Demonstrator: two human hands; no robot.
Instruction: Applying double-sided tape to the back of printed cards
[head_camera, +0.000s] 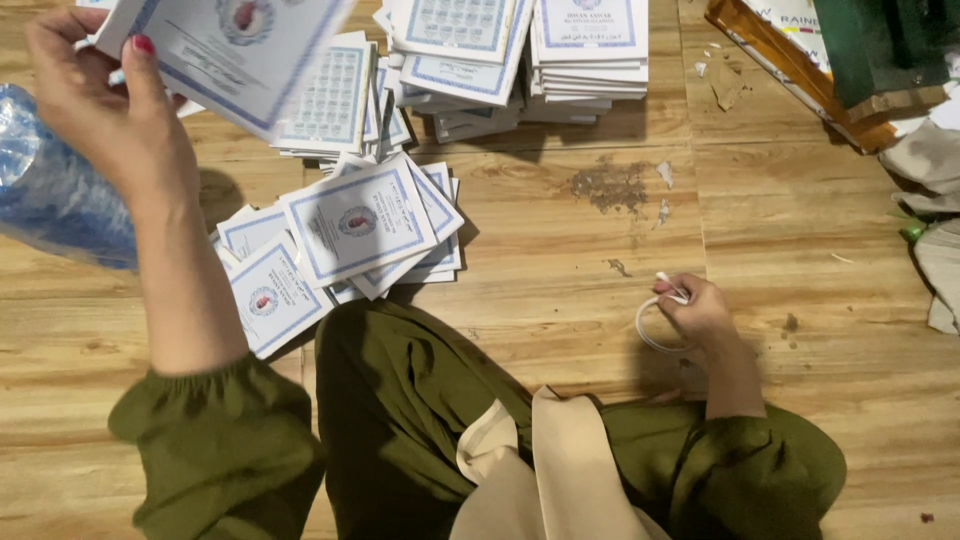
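Booklet (235, 45), white with a blue border and a round emblem, is up in the upper left of the frame, pinched in my left hand (95, 100) with the thumb on top and tilted over the floor. My right hand (700, 312) is down at the lower right, fingers closed around a thin white loop (655, 335) that rests on the wooden floor (560, 250). Right below the raised booklet there's a messy fanned pile of the same booklets (350, 235) by my knee, and neater stacks (530, 60) along the top edge. A blue plastic-wrapped bundle (50, 190) sits at the left edge, behind my forearm.
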